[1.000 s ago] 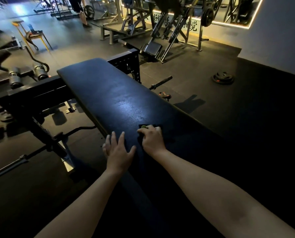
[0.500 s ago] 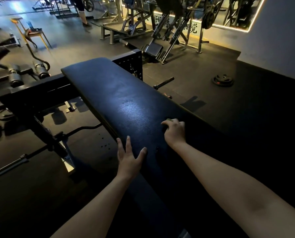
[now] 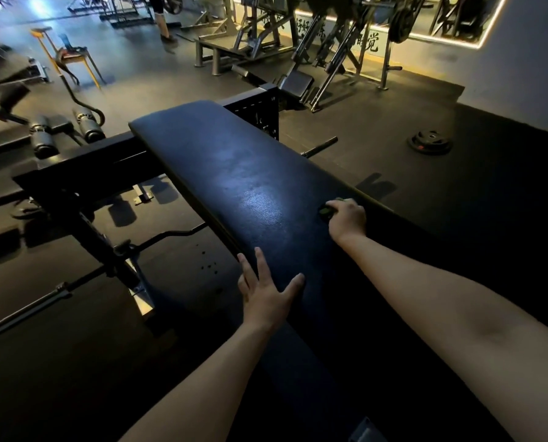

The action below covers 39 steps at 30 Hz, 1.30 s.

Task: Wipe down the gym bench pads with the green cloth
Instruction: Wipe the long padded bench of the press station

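A long black bench pad (image 3: 234,173) runs from the lower right toward the upper left. My right hand (image 3: 347,218) grips a small green cloth (image 3: 325,211) near the pad's right edge, and only a bit of the cloth shows past my fingers. My left hand (image 3: 264,290) rests on the pad's left edge with fingers straight and spread, holding nothing.
The bench's black steel frame (image 3: 84,167) and a barbell (image 3: 27,309) lie to the left. A weight plate (image 3: 429,142) sits on the dark floor at right. Other gym machines (image 3: 323,49), a yellow stool (image 3: 68,59) and a person's legs (image 3: 162,20) stand farther back.
My right hand has slid the cloth across the pad from its middle toward the right edge. My left hand stays on the left edge, and the view has shifted left.
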Tool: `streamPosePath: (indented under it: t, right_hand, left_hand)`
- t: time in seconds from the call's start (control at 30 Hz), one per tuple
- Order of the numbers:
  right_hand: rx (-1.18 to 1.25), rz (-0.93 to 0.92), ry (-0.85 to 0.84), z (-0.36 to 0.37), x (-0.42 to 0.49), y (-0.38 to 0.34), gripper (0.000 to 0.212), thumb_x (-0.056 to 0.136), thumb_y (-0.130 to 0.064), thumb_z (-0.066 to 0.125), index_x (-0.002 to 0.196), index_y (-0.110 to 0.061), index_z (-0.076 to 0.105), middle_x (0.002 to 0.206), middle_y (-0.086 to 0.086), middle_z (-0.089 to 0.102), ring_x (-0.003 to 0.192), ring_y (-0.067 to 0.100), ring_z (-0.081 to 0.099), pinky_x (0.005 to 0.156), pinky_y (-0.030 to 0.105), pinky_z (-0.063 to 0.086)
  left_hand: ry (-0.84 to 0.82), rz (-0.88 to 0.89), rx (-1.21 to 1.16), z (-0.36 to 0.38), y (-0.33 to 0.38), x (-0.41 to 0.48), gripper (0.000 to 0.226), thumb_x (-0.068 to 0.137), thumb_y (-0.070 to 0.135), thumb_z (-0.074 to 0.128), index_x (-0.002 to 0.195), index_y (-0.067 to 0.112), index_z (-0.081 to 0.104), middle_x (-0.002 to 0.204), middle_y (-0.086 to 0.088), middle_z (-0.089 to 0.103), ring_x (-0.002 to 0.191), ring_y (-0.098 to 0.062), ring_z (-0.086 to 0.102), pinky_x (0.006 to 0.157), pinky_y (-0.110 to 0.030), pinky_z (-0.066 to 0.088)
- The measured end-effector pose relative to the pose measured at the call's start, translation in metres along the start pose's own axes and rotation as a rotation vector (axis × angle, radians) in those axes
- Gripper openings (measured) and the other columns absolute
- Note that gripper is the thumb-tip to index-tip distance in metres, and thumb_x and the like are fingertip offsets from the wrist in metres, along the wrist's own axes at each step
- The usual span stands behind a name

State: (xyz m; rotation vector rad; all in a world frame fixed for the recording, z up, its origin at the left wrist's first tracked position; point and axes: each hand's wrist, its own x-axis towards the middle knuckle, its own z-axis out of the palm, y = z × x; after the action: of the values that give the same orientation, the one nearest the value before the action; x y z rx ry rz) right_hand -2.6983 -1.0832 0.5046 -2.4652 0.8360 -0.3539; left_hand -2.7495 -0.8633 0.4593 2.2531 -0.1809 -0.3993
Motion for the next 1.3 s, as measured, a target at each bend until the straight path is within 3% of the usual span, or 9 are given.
streamPosePath:
  t: [0.27,0.4,0.53,0.67,0.83,0.93,1.0,1.1,1.3]
  right_hand:
    - [0.177,-0.328,-0.18,0.047,-0.067,-0.075,0.031,0.088,-0.01,0.059,0.104,-0.03,0.077,0.121,-0.006,0.068,0.11,0.021,0.062,0.094,0.031,0.043]
    - [0.134,-0.526,-0.337,0.039,-0.093,-0.075,0.032,0.088,-0.012,0.059,0.102,-0.033,0.077,0.119,-0.012,0.068,0.109,0.013,0.063,0.095,0.03,0.045]
    - [0.154,-0.41,-0.177,0.024,-0.067,-0.059,0.033,0.086,-0.004,0.059,0.105,-0.023,0.078,0.117,0.001,0.07,0.108,0.024,0.064,0.093,0.027,0.045]
    - [0.073,-0.245,-0.095,0.02,-0.061,-0.047,0.033,0.094,-0.011,0.054,0.114,-0.027,0.074,0.128,-0.002,0.064,0.117,0.023,0.059,0.094,0.03,0.041]
    - [0.101,-0.396,-0.185,0.031,-0.101,-0.061,0.029,0.091,-0.014,0.059,0.101,-0.033,0.077,0.12,-0.014,0.067,0.11,0.01,0.061,0.088,0.021,0.038]
    - [0.134,-0.465,-0.211,0.035,-0.123,-0.06,0.032,0.087,-0.01,0.06,0.099,-0.033,0.078,0.115,-0.015,0.068,0.107,0.006,0.062,0.084,0.015,0.037]
    - [0.154,-0.488,-0.245,0.037,-0.133,-0.059,0.032,0.086,-0.01,0.062,0.102,-0.034,0.078,0.115,-0.016,0.068,0.106,0.005,0.063,0.088,0.017,0.04]
    - [0.141,-0.568,-0.29,0.033,-0.133,-0.06,0.042,0.087,-0.011,0.062,0.118,-0.037,0.071,0.12,-0.014,0.067,0.112,0.008,0.063,0.096,0.028,0.047]
    - [0.166,-0.668,-0.603,0.048,-0.142,-0.077,0.083,0.082,-0.01,0.062,0.152,-0.039,0.03,0.142,-0.002,0.055,0.128,0.015,0.053,0.108,0.028,0.042]
  left_hand:
    - [-0.015,0.032,-0.104,0.0,-0.008,0.002,0.115,0.084,0.061,0.068,0.157,0.036,-0.017,0.163,0.003,-0.029,0.149,-0.036,-0.003,0.12,-0.053,0.011]
    - [0.1,0.08,-0.193,-0.002,-0.013,0.0,0.122,0.075,0.056,0.078,0.16,0.027,-0.005,0.164,-0.007,0.014,0.137,-0.036,0.029,0.107,-0.039,0.033]
    - [0.04,0.024,-0.228,-0.004,-0.014,-0.003,0.126,0.078,0.057,0.077,0.16,0.016,-0.009,0.166,-0.011,0.01,0.148,-0.026,0.012,0.118,-0.034,0.018]
    - [-0.019,0.004,-0.337,-0.015,-0.027,0.001,0.125,0.076,0.051,0.083,0.161,0.016,0.0,0.161,-0.017,0.021,0.15,-0.026,0.019,0.118,-0.029,0.021]
    - [-0.102,0.016,-0.558,-0.022,-0.038,0.001,0.115,0.077,0.037,0.083,0.161,0.025,0.006,0.161,-0.004,0.029,0.144,-0.011,0.033,0.115,-0.022,0.028]
    - [-0.05,0.036,-0.729,-0.018,-0.041,-0.005,0.093,0.082,0.03,0.069,0.158,0.032,0.016,0.149,0.009,0.039,0.134,-0.001,0.043,0.11,-0.019,0.037]
    - [0.021,0.024,-0.832,-0.017,-0.042,-0.01,0.074,0.083,0.036,0.059,0.151,0.038,0.028,0.147,0.005,0.048,0.132,-0.008,0.051,0.114,-0.032,0.039]
    - [0.121,-0.034,-0.953,-0.022,-0.04,-0.015,0.05,0.089,0.049,0.049,0.137,0.035,0.051,0.134,-0.002,0.063,0.123,-0.024,0.061,0.104,-0.044,0.046]
    - [0.096,-0.204,-1.14,-0.027,-0.033,-0.002,0.056,0.092,0.058,0.055,0.135,0.022,0.053,0.125,-0.013,0.068,0.115,-0.03,0.066,0.099,-0.05,0.053]
